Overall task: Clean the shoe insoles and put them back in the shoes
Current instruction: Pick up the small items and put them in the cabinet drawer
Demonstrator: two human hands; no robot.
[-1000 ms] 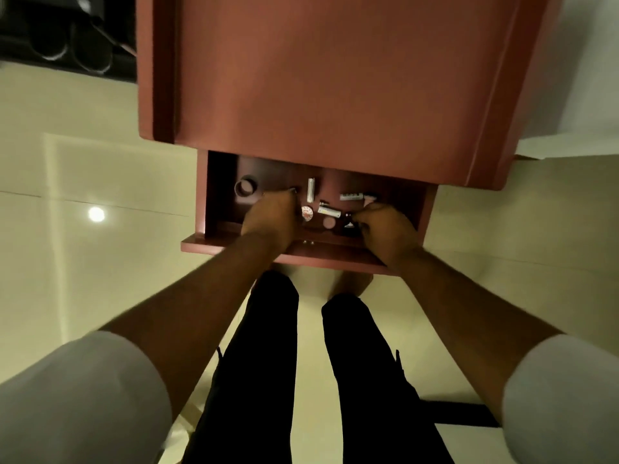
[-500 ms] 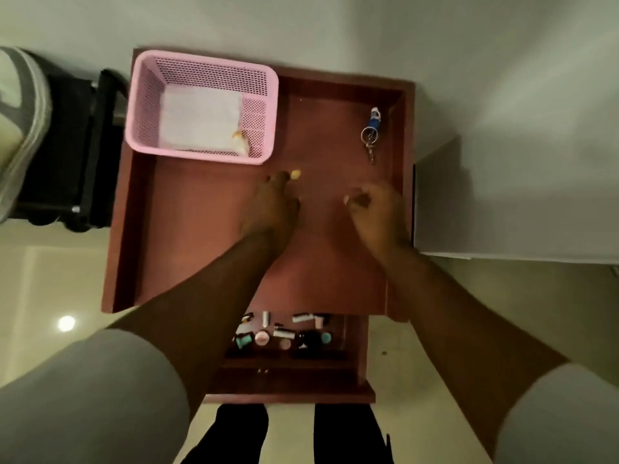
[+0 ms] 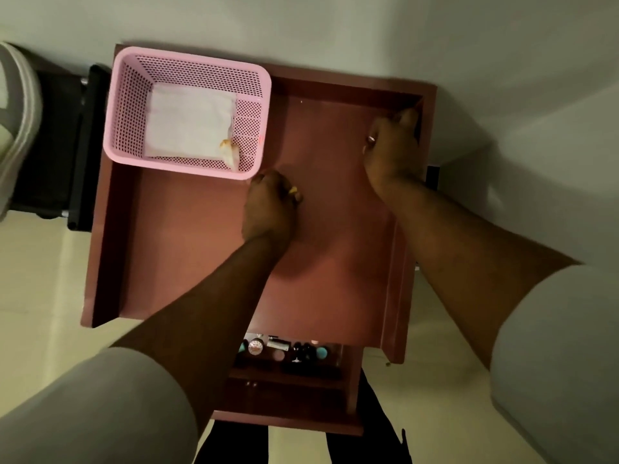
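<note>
We cannot tell what our right hand (image 3: 393,152) holds; the drawer (image 3: 288,373) items are too small, the shoe (image 3: 15,128) cut off.

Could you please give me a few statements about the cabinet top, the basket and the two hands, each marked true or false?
1. The pink basket sits at the cabinet top's far left corner. True.
2. The basket holds shoes. False: a white folded cloth lies in it.
3. The right hand is at the far right corner. True.
4. The drawer below is closed. False: it stands open, showing small items.
5. The left hand lies flat, open. False: fingers curled.
</note>
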